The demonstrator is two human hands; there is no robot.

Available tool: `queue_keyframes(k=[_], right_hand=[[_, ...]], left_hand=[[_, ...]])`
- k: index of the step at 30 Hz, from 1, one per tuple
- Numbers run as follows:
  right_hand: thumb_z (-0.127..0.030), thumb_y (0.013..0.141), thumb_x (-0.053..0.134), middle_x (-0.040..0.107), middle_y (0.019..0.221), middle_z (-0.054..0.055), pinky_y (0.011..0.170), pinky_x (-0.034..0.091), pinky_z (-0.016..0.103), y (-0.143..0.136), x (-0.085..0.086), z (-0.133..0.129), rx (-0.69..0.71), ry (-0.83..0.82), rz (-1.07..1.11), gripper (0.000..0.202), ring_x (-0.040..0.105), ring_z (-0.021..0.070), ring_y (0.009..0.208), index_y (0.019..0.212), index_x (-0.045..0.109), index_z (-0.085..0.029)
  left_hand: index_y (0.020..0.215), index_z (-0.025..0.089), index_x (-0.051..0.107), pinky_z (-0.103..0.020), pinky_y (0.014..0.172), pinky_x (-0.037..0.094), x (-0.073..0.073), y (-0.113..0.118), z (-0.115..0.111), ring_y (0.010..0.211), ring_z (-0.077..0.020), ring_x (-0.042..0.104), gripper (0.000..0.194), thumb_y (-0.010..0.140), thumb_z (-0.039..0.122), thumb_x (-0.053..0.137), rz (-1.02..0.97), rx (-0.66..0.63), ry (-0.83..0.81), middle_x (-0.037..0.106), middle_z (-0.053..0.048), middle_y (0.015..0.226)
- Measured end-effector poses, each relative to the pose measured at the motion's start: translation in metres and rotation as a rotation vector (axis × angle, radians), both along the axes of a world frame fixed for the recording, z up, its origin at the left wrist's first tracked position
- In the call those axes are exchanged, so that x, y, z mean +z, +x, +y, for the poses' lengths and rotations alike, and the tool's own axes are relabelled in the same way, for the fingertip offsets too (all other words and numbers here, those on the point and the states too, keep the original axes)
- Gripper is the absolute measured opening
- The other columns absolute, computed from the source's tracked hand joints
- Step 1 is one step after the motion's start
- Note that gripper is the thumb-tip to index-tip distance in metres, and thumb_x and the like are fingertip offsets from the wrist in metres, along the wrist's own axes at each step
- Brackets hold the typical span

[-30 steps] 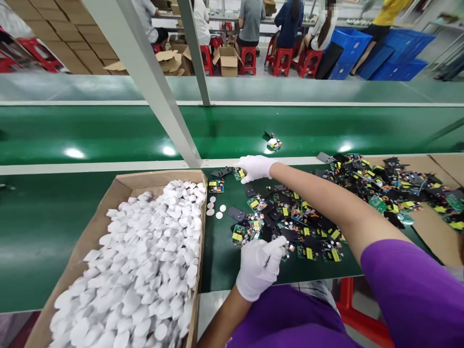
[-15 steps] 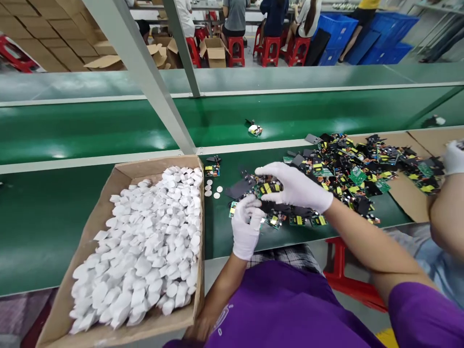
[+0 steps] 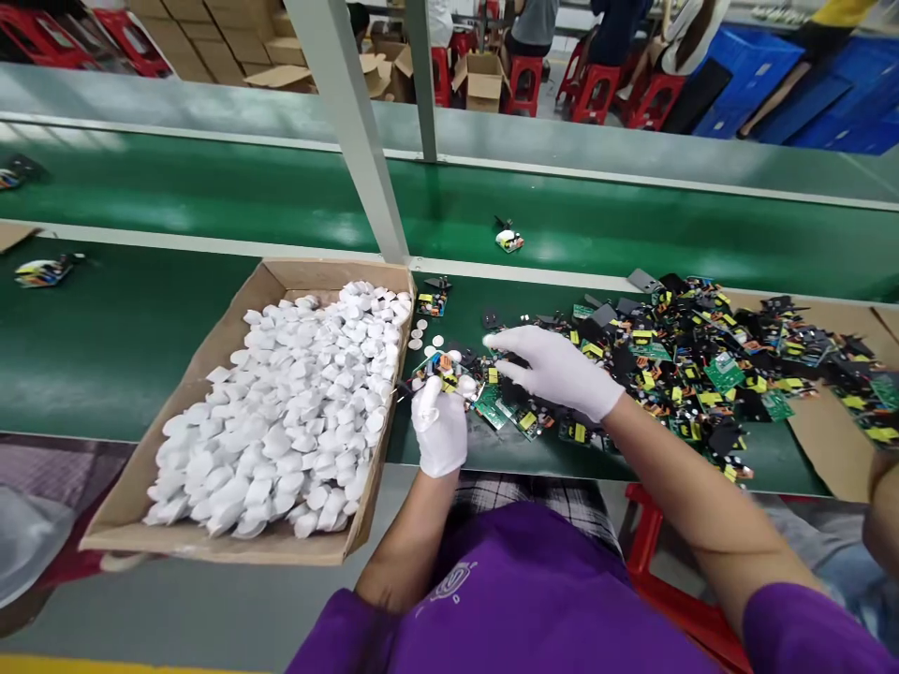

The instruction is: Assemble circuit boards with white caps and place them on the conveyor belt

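Note:
Both my hands wear white gloves. My left hand (image 3: 440, 428) is closed around a small green circuit board (image 3: 441, 364) just right of the cardboard box. My right hand (image 3: 558, 371) hovers palm-down over the near end of the pile of circuit boards and black parts (image 3: 692, 360), fingers spread and pointing left toward the held board. Whether its fingertips pinch anything is hard to see. A cardboard box (image 3: 239, 328) full of white plastic caps (image 3: 302, 393) lies at my left.
A few loose white discs (image 3: 423, 335) lie by the box corner. One assembled board (image 3: 509, 241) sits on the green belt beyond the white rail. A slanted grey post (image 3: 355, 131) rises behind the box. Another person's arm (image 3: 885, 505) is at the far right. Seated people and red stools are far back.
My right hand has pulled back from the far rail to the near end of the pile. My left hand has lifted a board and moved toward the box. The view has shifted left.

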State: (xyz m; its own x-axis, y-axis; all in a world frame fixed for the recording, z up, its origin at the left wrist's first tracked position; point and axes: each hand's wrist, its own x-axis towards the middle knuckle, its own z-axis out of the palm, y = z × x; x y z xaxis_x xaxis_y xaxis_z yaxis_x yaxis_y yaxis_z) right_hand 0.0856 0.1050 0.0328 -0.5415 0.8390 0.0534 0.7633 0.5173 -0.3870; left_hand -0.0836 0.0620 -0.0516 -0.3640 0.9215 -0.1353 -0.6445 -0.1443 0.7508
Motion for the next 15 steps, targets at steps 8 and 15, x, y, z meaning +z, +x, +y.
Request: queue_keyframes(k=[8,15], right_hand=[[-0.023,0.097,0.053,0.071,0.126,0.01,0.095,0.051,0.031,-0.041,0.009,0.023,0.195,-0.076,-0.301,0.04,0.067,0.0226,0.114,0.135,0.064,-0.023],[-0.025,0.099,0.049,0.07,0.126,0.01,0.091,0.053,0.035,-0.091,0.033,0.044,0.305,0.134,-0.183,0.037,0.065,0.0254,0.113,0.132,0.065,-0.025]], left_hand=[[0.099,0.021,0.072,-0.019,0.046,0.04,0.011,-0.001,-0.007,0.045,-0.0058,0.046,0.046,0.074,0.06,0.077,-0.21,-0.044,0.125,0.06,0.004,0.064],[0.104,0.024,0.066,-0.022,0.052,0.039,0.008,-0.003,-0.012,0.052,-0.0055,0.043,0.049,0.074,0.063,0.074,-0.266,-0.176,0.063,0.06,0.001,0.082]])
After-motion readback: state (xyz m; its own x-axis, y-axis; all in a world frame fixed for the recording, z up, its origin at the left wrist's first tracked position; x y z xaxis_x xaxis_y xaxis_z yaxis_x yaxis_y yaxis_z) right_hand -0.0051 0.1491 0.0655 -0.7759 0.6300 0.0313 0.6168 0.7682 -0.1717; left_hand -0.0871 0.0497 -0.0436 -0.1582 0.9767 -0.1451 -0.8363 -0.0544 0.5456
